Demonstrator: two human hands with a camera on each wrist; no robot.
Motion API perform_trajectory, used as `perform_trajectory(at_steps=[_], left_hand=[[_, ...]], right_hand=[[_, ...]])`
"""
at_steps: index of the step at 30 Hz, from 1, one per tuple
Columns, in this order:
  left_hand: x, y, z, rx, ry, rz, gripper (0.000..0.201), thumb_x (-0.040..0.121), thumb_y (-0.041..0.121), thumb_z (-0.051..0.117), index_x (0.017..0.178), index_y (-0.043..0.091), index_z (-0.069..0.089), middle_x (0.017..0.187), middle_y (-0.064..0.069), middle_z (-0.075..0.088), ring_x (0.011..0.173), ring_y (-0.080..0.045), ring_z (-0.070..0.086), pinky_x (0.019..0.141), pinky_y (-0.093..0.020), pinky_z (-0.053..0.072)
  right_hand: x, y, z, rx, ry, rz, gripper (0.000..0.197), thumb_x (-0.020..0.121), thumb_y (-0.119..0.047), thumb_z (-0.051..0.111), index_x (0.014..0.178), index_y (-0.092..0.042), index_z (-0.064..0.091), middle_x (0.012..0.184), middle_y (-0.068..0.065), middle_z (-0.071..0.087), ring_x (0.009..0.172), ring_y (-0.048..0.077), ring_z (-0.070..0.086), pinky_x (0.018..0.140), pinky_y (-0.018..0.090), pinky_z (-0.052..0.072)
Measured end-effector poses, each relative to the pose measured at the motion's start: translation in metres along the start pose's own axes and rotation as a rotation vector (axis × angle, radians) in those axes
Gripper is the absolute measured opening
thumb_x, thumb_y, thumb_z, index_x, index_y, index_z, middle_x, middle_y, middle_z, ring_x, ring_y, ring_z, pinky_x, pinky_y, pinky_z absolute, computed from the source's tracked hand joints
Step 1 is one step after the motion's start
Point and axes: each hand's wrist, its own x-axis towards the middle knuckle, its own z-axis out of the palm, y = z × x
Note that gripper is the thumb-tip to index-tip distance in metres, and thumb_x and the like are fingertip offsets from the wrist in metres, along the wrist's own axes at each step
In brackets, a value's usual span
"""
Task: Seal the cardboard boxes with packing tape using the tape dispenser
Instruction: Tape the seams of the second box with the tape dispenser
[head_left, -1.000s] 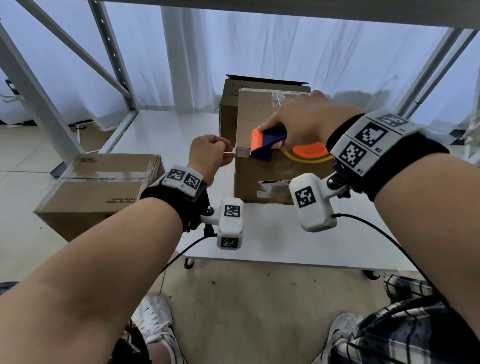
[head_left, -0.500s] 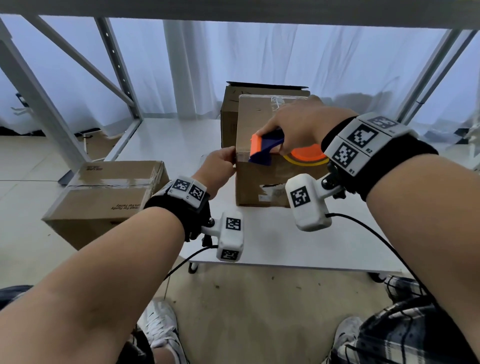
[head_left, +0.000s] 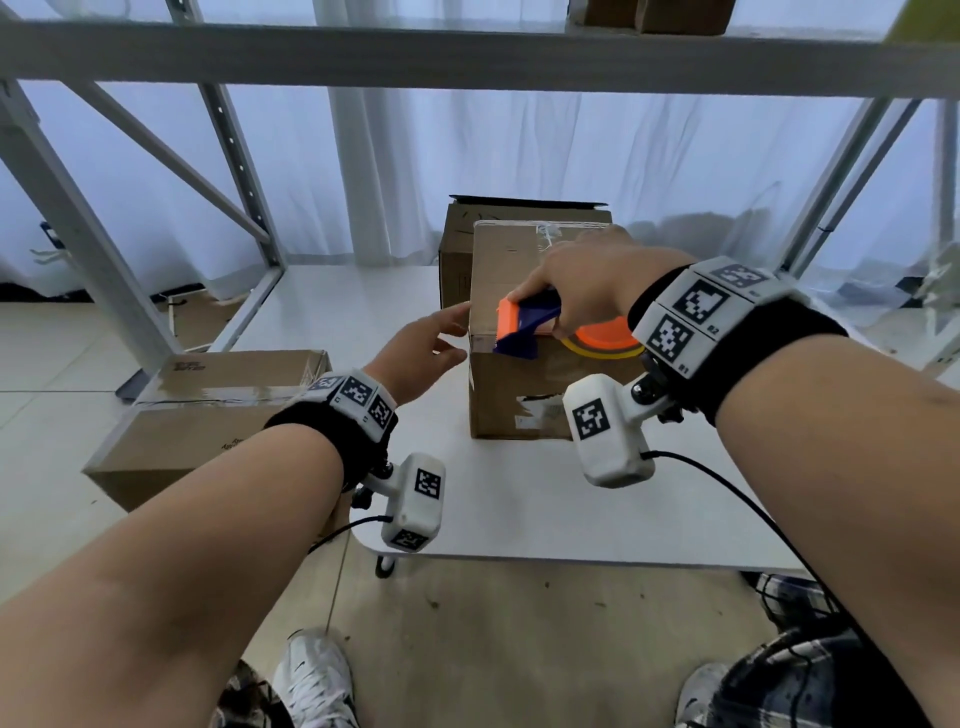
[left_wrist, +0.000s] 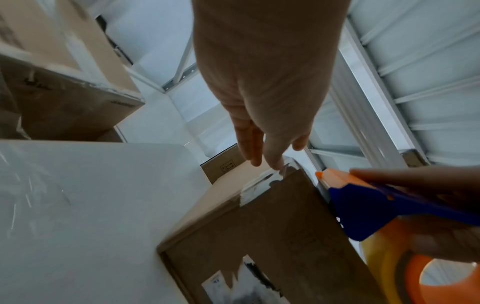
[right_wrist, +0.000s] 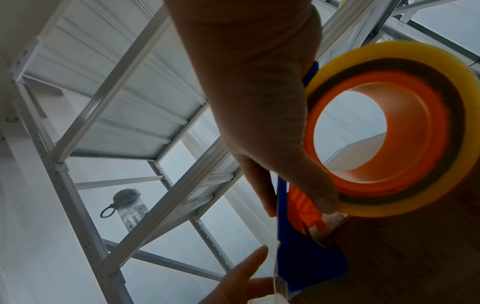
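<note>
- You are working on the cardboard box (head_left: 524, 384) at the middle of the head view, standing on the white table (head_left: 519, 499).
- Your right hand (head_left: 587, 280) is wrapped around the tape dispenser (head_left: 524, 327), its blue and orange nose set at the box's near top edge; the yellow tape roll (right_wrist: 389, 131) fills the right of the right wrist view.
- Your left hand (head_left: 421, 353) has its fingers out straight, their tips touching the box's upper left corner, where the left wrist view shows a patch of tape (left_wrist: 262, 185) folded over the edge.
- Judging from this, the strip on this box is only anchored at the near edge; the run across the top is not yet laid, as far as I can see.
- The top seam is mostly hidden behind your right hand, so I cannot tell how much tape already lies there.
- A second box (head_left: 208, 410) at the lower left of the head view carries a glossy strip along its top, so it looks sealed.
- A third box (head_left: 493, 228) stands just behind the one in hand with a flap raised; it likely still needs sealing.
- The shelf frame (head_left: 467, 57) crosses the top of the head view above your hands, and a water bottle (right_wrist: 130, 207) sits at the left of the right wrist view; neither appears to block the pull.
</note>
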Motion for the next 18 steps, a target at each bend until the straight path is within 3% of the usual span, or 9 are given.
perform_trajectory(at_steps=[3, 7, 12, 15, 18], left_hand=[[0.005, -0.001, 0.003, 0.061, 0.004, 0.026, 0.055, 0.091, 0.013, 0.061, 0.142, 0.022, 0.041, 0.123, -0.003, 0.058, 0.096, -0.011, 0.056, 0.086, -0.022, 0.045], [0.009, -0.005, 0.008, 0.058, 0.066, 0.041, 0.045, 0.090, 0.017, 0.064, 0.132, 0.022, 0.050, 0.110, 0.000, 0.060, 0.088, -0.010, 0.056, 0.079, -0.018, 0.043], [0.014, -0.004, 0.010, 0.060, 0.102, 0.073, 0.035, 0.089, 0.021, 0.065, 0.122, 0.017, 0.054, 0.101, 0.001, 0.058, 0.086, -0.013, 0.057, 0.079, -0.024, 0.049], [0.018, -0.003, 0.014, 0.151, 0.134, 0.108, 0.033, 0.088, 0.022, 0.066, 0.118, 0.014, 0.055, 0.108, -0.003, 0.056, 0.089, -0.013, 0.055, 0.077, -0.022, 0.045], [0.021, -0.007, 0.013, 0.284, 0.125, 0.165, 0.045, 0.087, 0.024, 0.067, 0.130, 0.017, 0.055, 0.131, -0.006, 0.050, 0.113, -0.019, 0.050, 0.095, -0.027, 0.041]], right_hand=[[-0.001, 0.001, -0.001, -0.003, -0.004, -0.004, 0.060, 0.082, -0.036, 0.069, 0.134, -0.053, 0.043, 0.126, -0.014, 0.055, 0.115, 0.016, 0.050, 0.080, 0.032, 0.036], [0.002, 0.002, -0.001, 0.036, -0.023, -0.002, 0.061, 0.080, -0.033, 0.071, 0.133, -0.052, 0.046, 0.124, -0.015, 0.056, 0.110, 0.015, 0.051, 0.088, 0.035, 0.043], [0.006, 0.003, 0.000, 0.066, -0.046, 0.004, 0.063, 0.078, -0.030, 0.072, 0.132, -0.052, 0.047, 0.112, -0.017, 0.055, 0.105, 0.015, 0.052, 0.087, 0.036, 0.045], [0.006, 0.005, 0.001, 0.076, -0.049, -0.005, 0.064, 0.079, -0.028, 0.072, 0.133, -0.051, 0.046, 0.119, -0.015, 0.055, 0.108, 0.017, 0.053, 0.085, 0.035, 0.046], [0.007, 0.004, -0.001, 0.075, -0.054, -0.006, 0.065, 0.079, -0.027, 0.072, 0.133, -0.051, 0.046, 0.124, -0.013, 0.056, 0.109, 0.017, 0.053, 0.090, 0.039, 0.048]])
